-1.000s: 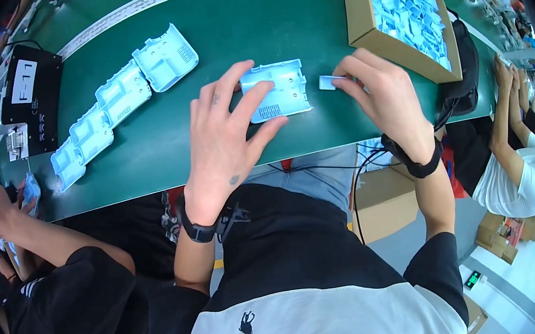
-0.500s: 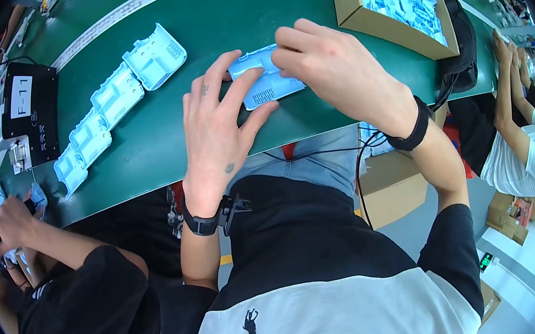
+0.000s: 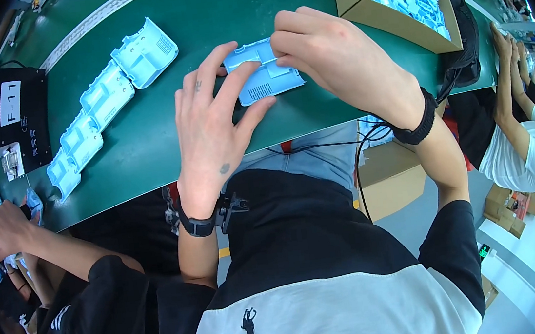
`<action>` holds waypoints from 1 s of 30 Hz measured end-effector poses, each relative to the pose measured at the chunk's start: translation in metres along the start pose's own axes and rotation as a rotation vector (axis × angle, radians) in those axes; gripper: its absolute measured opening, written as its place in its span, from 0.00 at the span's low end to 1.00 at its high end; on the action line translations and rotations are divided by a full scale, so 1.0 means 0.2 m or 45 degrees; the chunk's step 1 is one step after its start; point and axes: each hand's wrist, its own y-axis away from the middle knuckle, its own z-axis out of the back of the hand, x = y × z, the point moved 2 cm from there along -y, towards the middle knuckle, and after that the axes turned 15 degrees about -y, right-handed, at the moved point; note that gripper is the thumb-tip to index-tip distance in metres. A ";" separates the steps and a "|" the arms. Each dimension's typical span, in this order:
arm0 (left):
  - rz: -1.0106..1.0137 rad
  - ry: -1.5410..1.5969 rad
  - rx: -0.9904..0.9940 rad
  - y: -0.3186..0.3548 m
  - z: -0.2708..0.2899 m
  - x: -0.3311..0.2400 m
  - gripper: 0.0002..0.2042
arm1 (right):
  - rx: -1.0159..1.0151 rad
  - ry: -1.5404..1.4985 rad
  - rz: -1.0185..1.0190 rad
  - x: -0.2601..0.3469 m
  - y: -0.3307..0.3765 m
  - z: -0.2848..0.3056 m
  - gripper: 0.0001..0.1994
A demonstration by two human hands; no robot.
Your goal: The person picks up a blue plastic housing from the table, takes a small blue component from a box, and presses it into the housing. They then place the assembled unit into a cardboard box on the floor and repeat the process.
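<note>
A light-blue plastic shell (image 3: pixel 268 88) with a grille of slots lies on the green tabletop in front of me. My left hand (image 3: pixel 211 110) holds its left side, fingers at the far edge and index finger across it, with the thumb by the near edge. Over the shell's right side, my right hand (image 3: pixel 327 51) is closed in a pinch. Its curled fingers hide whatever is between them. Left of my hands, several similar blue shells (image 3: pixel 108 96) stand end to end in a slanting row.
An open cardboard box (image 3: pixel 390 24) of small blue pieces stands at the far right, beside a black bag (image 3: pixel 461 46). At the left is a black device (image 3: pixel 21 116) with a white label. A co-worker's hand (image 3: pixel 10 226) is near the table's left end.
The view has shifted slightly, moving the row of shells left in the picture. The shell under my hands lies less tilted. Both hands stay on or over it in much the same pose.
</note>
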 end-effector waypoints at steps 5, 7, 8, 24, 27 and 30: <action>0.045 0.015 0.045 0.00 0.01 0.00 0.22 | 0.006 -0.067 0.024 -0.01 0.00 -0.02 0.06; 0.070 0.022 0.070 0.01 0.01 -0.01 0.22 | 0.001 -0.093 0.026 -0.02 0.01 -0.02 0.06; 0.045 0.011 0.045 0.01 0.00 -0.01 0.22 | 0.018 -0.110 0.026 -0.03 0.01 -0.02 0.06; -0.185 -0.296 -0.031 0.13 0.10 0.05 0.20 | -0.064 0.227 -0.055 0.16 -0.04 -0.15 0.07; -0.221 -0.325 -0.001 0.18 0.15 0.03 0.20 | -0.118 0.348 -0.057 0.21 -0.03 -0.16 0.07; -0.240 -0.369 -0.075 0.14 0.14 -0.01 0.19 | -0.216 0.196 -0.074 0.17 0.01 -0.18 0.07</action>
